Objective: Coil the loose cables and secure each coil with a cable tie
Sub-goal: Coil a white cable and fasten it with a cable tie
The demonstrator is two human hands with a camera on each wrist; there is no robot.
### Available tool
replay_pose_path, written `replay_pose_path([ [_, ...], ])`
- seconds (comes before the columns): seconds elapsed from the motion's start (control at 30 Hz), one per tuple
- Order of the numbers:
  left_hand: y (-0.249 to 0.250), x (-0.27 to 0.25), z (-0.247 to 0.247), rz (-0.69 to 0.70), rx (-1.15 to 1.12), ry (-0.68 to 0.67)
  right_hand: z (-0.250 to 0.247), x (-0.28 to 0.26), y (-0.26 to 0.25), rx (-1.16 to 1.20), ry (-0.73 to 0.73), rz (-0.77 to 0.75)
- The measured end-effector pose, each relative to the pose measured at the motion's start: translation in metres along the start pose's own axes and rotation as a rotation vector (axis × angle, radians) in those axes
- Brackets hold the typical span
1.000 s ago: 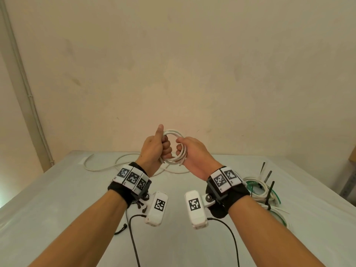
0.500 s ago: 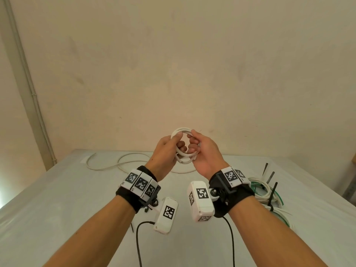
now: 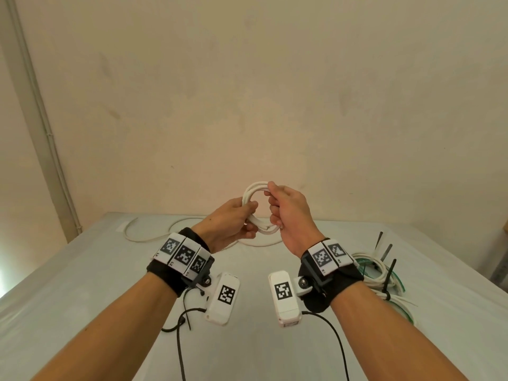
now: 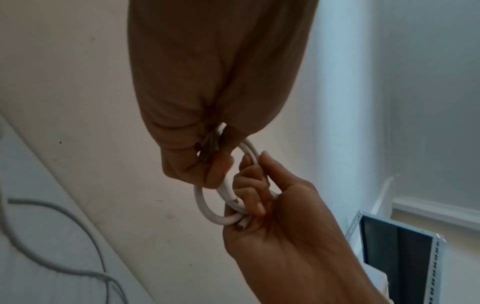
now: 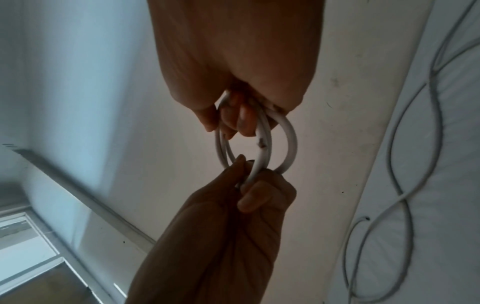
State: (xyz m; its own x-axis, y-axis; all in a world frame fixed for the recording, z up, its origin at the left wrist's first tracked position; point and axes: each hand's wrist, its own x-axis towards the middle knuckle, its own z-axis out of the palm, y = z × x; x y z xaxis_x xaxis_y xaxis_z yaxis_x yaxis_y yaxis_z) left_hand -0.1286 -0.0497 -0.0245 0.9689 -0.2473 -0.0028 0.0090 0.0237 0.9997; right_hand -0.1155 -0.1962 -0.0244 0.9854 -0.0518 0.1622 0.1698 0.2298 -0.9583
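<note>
A small coil of white cable (image 3: 250, 191) is held up in the air above the table's far side. My left hand (image 3: 248, 218) grips its lower left part with curled fingers. From the other side my right hand (image 3: 272, 206) pinches the top right and curls round the bottom. In the left wrist view the coil (image 4: 202, 207) runs between both hands, and a cut cable end (image 4: 240, 225) pokes out by the right palm. The right wrist view shows about three loops of the coil (image 5: 291, 142) passing through my right fingers (image 5: 231, 121), with the left hand (image 5: 249, 197) below.
A loose white cable (image 3: 149, 237) lies on the white-covered table (image 3: 82, 284) at the back left. Coiled white and green cables with black ties (image 3: 376, 273) lie at the right. A thin black strip (image 3: 176, 327) lies under my left forearm. A wall stands close behind.
Both hands shifted right and regripped the coil. The left thumb, raised a second ago, now closes on the lower left. The right fingers moved up to the top of the coil.
</note>
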Motion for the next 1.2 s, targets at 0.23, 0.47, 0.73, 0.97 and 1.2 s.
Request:
replay_pose_path([
  [0.23,-0.006,-0.001,0.0,-0.018,-0.133,0.027,0.0,-0.007,0.006,0.045,-0.014,-0.001],
  [0.47,-0.009,0.002,0.004,-0.034,-0.243,0.01,0.002,-0.01,0.008,0.177,0.024,0.042],
  [0.73,-0.014,-0.002,0.02,-0.016,-0.353,-0.054,0.009,-0.007,0.008,0.268,0.21,0.028],
  [0.97,-0.01,-0.005,0.009,-0.129,-0.336,-0.215,-0.002,-0.004,-0.001,0.132,0.205,-0.013],
  [1.2,-0.009,-0.006,0.016,-0.026,-0.338,-0.174,0.001,-0.006,0.0,0.241,0.202,0.027],
])
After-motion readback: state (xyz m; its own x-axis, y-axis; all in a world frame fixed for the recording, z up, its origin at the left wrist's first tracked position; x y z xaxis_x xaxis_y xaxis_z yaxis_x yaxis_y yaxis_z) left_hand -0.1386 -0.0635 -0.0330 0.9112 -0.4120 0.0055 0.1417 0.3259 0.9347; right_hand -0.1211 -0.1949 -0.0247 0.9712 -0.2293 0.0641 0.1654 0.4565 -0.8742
